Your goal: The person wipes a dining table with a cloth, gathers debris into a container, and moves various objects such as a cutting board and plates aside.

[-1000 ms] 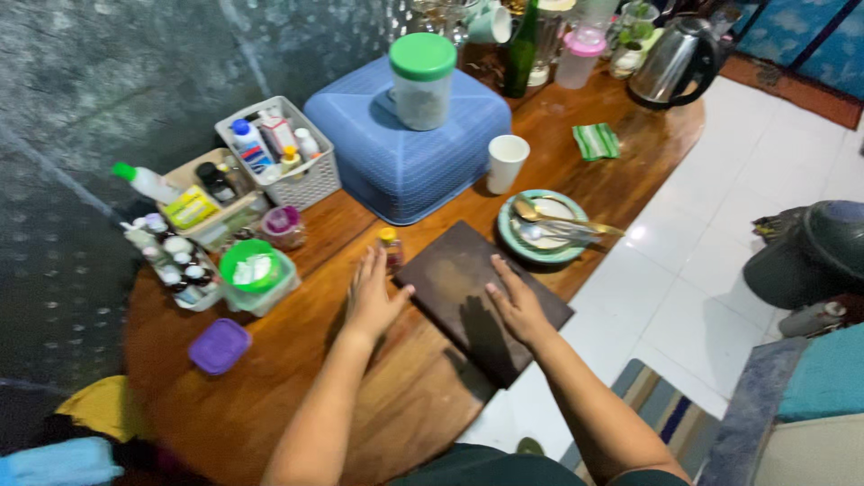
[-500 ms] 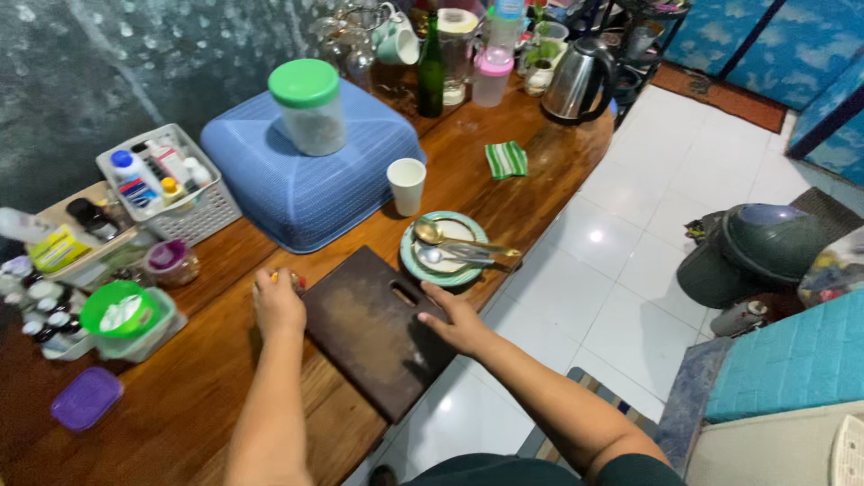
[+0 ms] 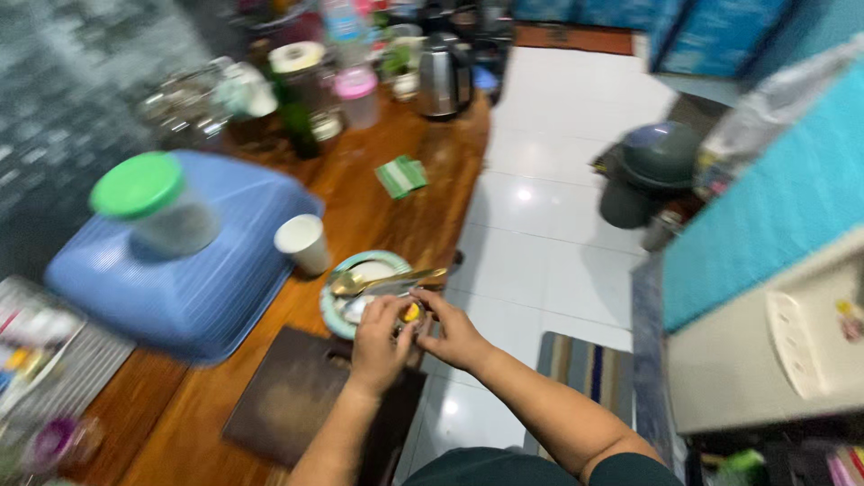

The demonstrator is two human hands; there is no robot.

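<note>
Just below the frame's centre, both hands, left hand [image 3: 378, 346] and right hand [image 3: 454, 337], pinch a small yellow-capped bottle [image 3: 409, 315] above the dark cutting board [image 3: 301, 396] near the surface's edge, where a slipping grip could probably drop it floorward.

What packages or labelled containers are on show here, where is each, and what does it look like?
Small bottle with a yellow cap: held between the left hand and right hand, over the dark board's edge.
Clear jar with a green lid: on the blue upturned basin, left.
Green bottle: far end of the table, tall and dark.
Boxes in a white basket: left edge, blurred.
</note>
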